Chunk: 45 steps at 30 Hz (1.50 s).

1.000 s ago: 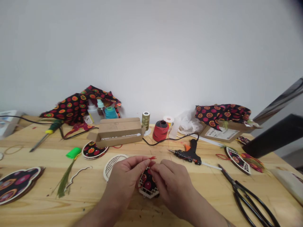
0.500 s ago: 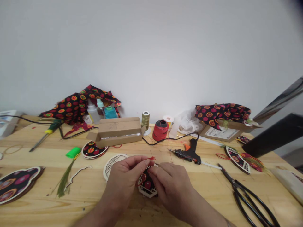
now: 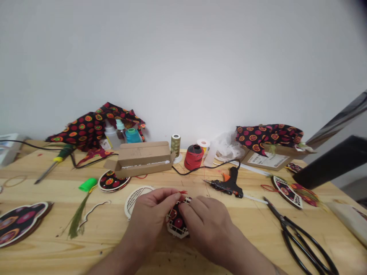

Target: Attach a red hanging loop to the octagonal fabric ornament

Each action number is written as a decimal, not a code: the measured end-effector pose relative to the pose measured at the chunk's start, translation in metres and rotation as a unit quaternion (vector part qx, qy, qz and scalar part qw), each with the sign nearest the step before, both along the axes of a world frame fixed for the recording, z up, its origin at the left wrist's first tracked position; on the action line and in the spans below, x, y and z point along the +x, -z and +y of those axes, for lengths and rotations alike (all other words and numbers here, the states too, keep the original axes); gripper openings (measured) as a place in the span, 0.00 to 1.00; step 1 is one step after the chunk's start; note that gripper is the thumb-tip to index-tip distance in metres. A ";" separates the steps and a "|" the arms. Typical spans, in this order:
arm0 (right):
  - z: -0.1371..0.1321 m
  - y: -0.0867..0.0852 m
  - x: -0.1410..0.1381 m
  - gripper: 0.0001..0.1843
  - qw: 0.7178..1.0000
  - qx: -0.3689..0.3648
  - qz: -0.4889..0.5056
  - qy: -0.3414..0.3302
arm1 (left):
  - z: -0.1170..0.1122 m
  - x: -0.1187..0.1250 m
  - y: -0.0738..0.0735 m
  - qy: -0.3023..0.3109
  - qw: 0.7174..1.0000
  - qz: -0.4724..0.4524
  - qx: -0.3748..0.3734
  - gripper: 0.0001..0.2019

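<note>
Left hand (image 3: 150,221), thumb and fingertips pinched on a short red thread tuft (image 3: 182,192). Right hand (image 3: 208,229), fingers curled and pressed over a small black-and-red fabric ornament with a white lattice wooden edge (image 3: 177,222). The ornament sits between the hands, over a pale pine workbench (image 3: 114,248); contact with the wood cannot be told. Just left, a white lattice wooden frame (image 3: 136,200); right, a black hot glue gun (image 3: 226,186).
</note>
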State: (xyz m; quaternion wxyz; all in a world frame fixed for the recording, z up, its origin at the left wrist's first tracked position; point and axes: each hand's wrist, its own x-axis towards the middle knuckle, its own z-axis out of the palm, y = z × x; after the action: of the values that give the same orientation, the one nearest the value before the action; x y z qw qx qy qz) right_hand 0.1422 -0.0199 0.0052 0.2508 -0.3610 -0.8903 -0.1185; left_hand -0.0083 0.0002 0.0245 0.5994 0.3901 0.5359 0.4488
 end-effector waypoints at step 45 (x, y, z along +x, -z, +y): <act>0.015 -0.003 0.004 0.05 0.841 -0.314 0.440 0.035 | 0.001 -0.007 0.017 0.161 0.962 -0.215 -0.054 0.07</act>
State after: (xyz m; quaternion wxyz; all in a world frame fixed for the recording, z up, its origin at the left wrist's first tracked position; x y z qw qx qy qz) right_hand 0.1459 -0.0049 0.0078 0.4847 -0.4658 -0.6629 0.3296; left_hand -0.0148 0.0008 0.0072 0.7849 0.3327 0.3479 0.3902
